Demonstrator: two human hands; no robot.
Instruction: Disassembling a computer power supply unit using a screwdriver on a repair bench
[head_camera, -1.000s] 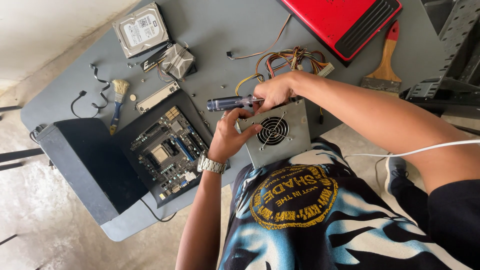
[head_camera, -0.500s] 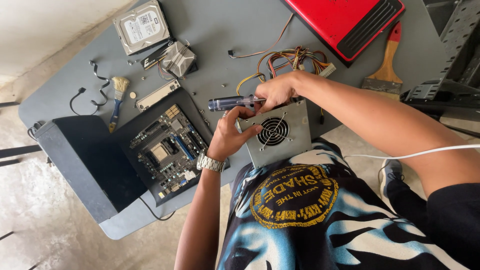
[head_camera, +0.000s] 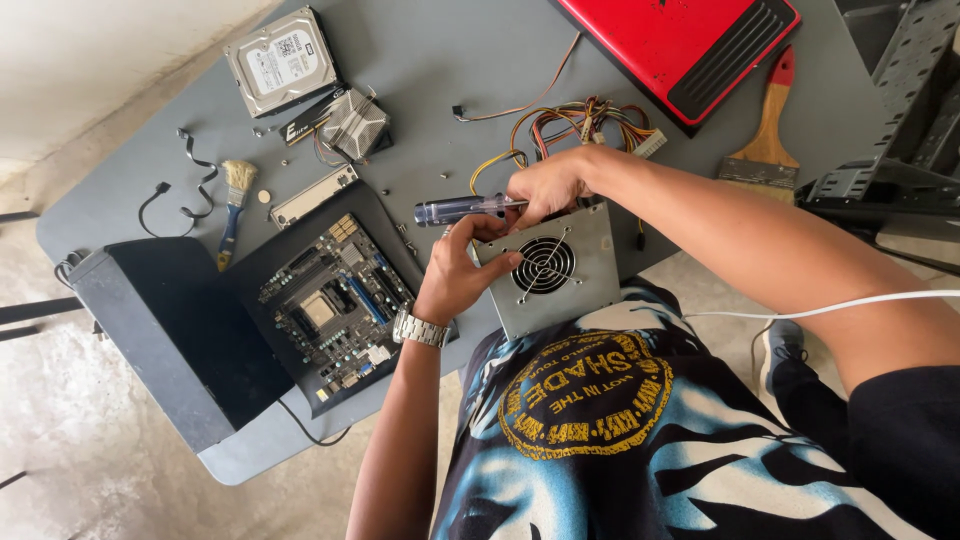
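Screwdriver (head_camera: 462, 209) lies almost level above the grey table (head_camera: 420, 90), its clear handle pointing away to my left, its shaft hidden in my right hand (head_camera: 545, 185), which is closed around it. My left hand (head_camera: 462, 272) is half open, fingers resting on the power supply box (head_camera: 555, 272) beside its round fan grille (head_camera: 545, 265).

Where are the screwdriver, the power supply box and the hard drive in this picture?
screwdriver (head_camera: 455, 210): head view, on its clear handle.
power supply box (head_camera: 585, 285): head view, on the bare metal face right of the fan grille.
hard drive (head_camera: 282, 60): head view, on its labelled top face.
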